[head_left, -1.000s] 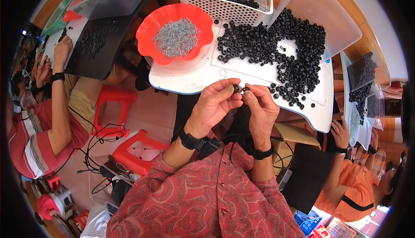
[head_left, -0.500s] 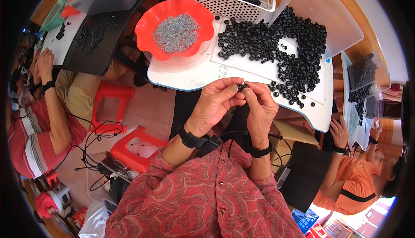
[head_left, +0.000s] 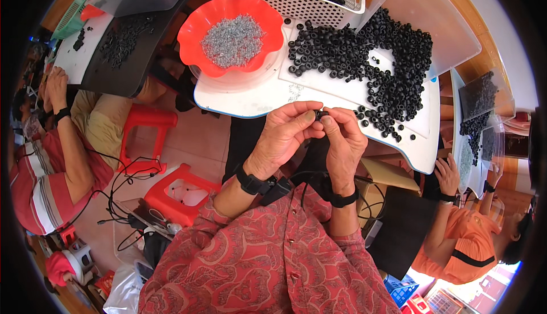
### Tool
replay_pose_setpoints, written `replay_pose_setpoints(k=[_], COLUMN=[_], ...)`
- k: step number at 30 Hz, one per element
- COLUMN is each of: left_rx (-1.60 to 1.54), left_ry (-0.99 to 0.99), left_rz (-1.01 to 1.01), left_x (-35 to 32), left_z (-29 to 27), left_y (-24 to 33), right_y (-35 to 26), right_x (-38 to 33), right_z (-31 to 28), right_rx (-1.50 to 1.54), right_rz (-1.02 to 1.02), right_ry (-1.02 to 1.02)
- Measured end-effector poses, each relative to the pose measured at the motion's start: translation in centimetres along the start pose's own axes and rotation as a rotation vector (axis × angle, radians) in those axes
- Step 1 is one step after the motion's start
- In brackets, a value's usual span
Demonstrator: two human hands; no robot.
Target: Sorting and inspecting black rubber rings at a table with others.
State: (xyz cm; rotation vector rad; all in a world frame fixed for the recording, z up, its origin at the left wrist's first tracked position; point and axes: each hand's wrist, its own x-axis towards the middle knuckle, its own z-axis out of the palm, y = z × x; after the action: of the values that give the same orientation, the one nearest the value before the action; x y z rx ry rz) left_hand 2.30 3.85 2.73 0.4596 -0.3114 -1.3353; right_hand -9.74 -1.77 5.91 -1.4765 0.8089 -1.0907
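Note:
My left hand (head_left: 283, 139) and my right hand (head_left: 344, 143) meet just off the near edge of the white table. Between their thumbs and fingertips they pinch a small black ring-shaped part (head_left: 319, 114); the fingers cover most of it. Many similar black ring-shaped parts (head_left: 401, 52) are spread over the table's right side, some near my right fingertips. Behind my left hand, a red wavy-rimmed bowl (head_left: 191, 26) holds a heap of small, clear or silvery pieces (head_left: 232, 40). A few such pieces lie on the table in front of the bowl.
A white perforated basket (head_left: 296, 7) of black parts stands at the back, beside a translucent bin (head_left: 441, 23). Red stools (head_left: 179, 194) and loose cables (head_left: 117, 200) are on the floor to the left. Other people sit at tables on both sides; an open cardboard box (head_left: 390, 174) is right.
My two hands stay together in nearly the same place. The black part between the fingertips shows less than before, with the fingers closer around it.

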Motion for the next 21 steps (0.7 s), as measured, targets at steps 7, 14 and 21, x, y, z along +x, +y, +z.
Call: replay_pose_setpoints(k=[7,14,21], left_rx=[-0.003,-0.003,-0.020], left_ry=[0.017,0.036,0.039], left_rz=[-0.005,0.014,0.015], left_x=[-0.02,-0.22,-0.22], left_z=[0.01,0.01,-0.03], left_y=[-0.08,0.04,-0.11], right_y=[0.03,-0.24,-0.49], right_x=[-0.06,-0.21,-0.27], right_z=[-0.04,0.15,0.23], right_rx=[0.026,-0.001,-0.036], right_rz=[-0.016,-0.043,-0.061], right_ry=[-0.010,-0.020,-0.011])
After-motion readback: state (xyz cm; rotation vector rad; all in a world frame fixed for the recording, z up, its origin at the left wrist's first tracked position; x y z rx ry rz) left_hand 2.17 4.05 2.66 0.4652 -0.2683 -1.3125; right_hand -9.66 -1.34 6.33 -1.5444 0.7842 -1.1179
